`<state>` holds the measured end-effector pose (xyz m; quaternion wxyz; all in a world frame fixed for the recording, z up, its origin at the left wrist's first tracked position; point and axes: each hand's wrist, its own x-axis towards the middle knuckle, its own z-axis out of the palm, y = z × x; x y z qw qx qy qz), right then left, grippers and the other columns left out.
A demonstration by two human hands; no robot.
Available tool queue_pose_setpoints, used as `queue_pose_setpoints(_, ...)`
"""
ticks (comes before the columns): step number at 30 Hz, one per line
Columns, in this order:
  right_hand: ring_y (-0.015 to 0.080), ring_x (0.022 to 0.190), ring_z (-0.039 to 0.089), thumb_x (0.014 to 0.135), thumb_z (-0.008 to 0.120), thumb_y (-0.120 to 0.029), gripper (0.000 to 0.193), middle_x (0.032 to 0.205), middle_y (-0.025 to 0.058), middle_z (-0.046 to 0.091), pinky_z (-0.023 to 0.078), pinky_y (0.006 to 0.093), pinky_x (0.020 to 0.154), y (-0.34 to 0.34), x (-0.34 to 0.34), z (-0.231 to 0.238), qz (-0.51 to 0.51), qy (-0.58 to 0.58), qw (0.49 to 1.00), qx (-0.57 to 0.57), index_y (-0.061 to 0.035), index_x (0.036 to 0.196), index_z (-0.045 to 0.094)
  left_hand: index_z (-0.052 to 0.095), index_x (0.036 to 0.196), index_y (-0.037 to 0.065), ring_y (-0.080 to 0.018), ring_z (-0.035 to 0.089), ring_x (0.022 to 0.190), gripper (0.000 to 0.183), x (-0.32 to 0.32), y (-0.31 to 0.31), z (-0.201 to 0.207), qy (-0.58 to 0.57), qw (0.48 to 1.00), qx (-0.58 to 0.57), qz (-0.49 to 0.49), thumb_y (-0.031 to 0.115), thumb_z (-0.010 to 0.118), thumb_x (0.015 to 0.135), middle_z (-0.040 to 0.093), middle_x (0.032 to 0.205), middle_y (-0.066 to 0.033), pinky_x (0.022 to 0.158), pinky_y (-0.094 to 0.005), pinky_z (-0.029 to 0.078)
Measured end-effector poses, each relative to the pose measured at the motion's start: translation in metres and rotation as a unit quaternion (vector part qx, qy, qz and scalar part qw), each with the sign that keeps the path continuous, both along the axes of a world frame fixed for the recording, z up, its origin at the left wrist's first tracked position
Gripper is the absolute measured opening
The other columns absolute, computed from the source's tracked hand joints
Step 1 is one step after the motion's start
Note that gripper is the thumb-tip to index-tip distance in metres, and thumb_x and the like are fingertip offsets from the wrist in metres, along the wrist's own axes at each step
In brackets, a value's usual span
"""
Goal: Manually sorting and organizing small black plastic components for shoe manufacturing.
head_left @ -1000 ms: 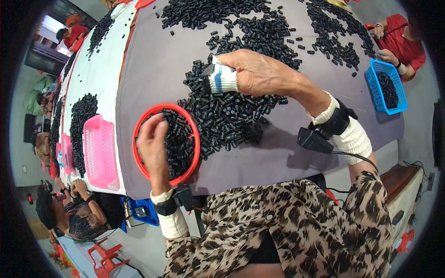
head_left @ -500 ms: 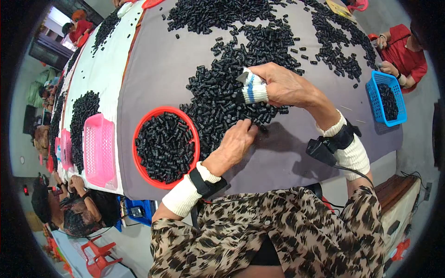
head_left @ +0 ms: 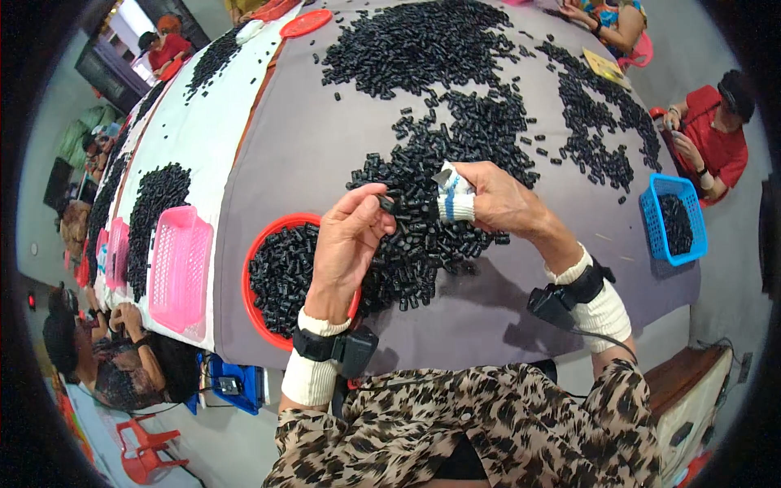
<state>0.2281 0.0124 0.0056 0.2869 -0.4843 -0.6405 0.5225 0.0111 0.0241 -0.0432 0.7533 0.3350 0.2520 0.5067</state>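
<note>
My left hand [head_left: 348, 236] is raised beside the red round basin, its thumb and fingertips pinching a small black cylindrical piece [head_left: 389, 204]. Wrapped in white knit cloth with a blue stripe, a small tool [head_left: 455, 202] is gripped in my right hand [head_left: 506, 200]; a grey, blade-like tip pokes out of its top. The two hands are close together but apart. Below and around them spreads a heap of loose black cylindrical pieces [head_left: 411, 272]. Partly behind my left forearm, the red basin [head_left: 247, 285] is full of the same pieces.
A pink basket [head_left: 177, 272] stands to the left on a white-covered table. At the right edge is a blue basket [head_left: 687, 259] with black pieces, near a person in red [head_left: 708, 134]. More black piles [head_left: 415, 45] lie farther off, with a red lid [head_left: 307, 23].
My left hand has risen from the heap and moved left, now with a black piece in its fingertips. The right hand, still holding the cloth-wrapped tool, sits slightly lower in view.
</note>
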Motion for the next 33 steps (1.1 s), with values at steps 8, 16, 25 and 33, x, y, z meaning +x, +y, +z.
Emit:
queue_pose_setpoints(8,0.0038,0.057,0.041,0.078,0.067,-0.019,0.021,0.063,-0.0044,0.048,0.036,0.0218,0.052,-0.002,-0.046,0.034,0.034,0.049,0.988,0.145,-0.0026,0.086,0.057,0.056,0.102,-0.003,-0.0139,0.059,0.071,0.019,-0.016,-0.014,0.043,-0.058,0.994,0.085,0.039,0.007,0.056,0.086,0.061,0.087,-0.0107,0.067,-0.0261,0.05)
queue_pose_setpoints(16,0.0036,0.059,0.042,0.076,0.069,-0.02,0.025,0.066,-0.0044,0.049,0.036,0.0208,0.054,-0.005,-0.065,0.053,0.036,0.051,0.99,0.129,-0.0033,0.091,0.058,0.055,0.104,-0.004,-0.0147,0.06,0.086,0.02,-0.024,-0.022,0.059,-0.079,0.989,0.117,0.036,0.006,0.054,0.087,0.059,0.094,-0.0112,0.073,-0.022,0.052)
queue_pose_setpoints(25,0.0049,0.062,0.045,0.075,0.07,-0.021,0.026,0.07,-0.0036,0.051,0.039,0.0223,0.055,-0.004,-0.07,0.052,0.02,0.04,0.988,0.145,-0.0044,0.089,0.056,0.058,0.105,-0.003,-0.0105,0.058,0.075,0.021,-0.025,-0.026,0.068,-0.016,0.988,0.129,0.086,0.007,0.056,0.086,0.062,0.09,-0.0089,0.068,-0.0234,0.05)
queue_pose_setpoints(33,0.0054,0.063,0.045,0.075,0.07,-0.021,0.026,0.071,-0.0032,0.052,0.039,0.0222,0.055,-0.003,-0.073,0.053,0.008,0.052,0.989,0.137,-0.0045,0.089,0.056,0.054,0.109,-0.003,-0.0112,0.058,0.08,0.025,-0.023,-0.025,0.065,-0.055,0.992,0.1,0.06,0.008,0.054,0.087,0.061,0.094,-0.0097,0.071,-0.0228,0.049)
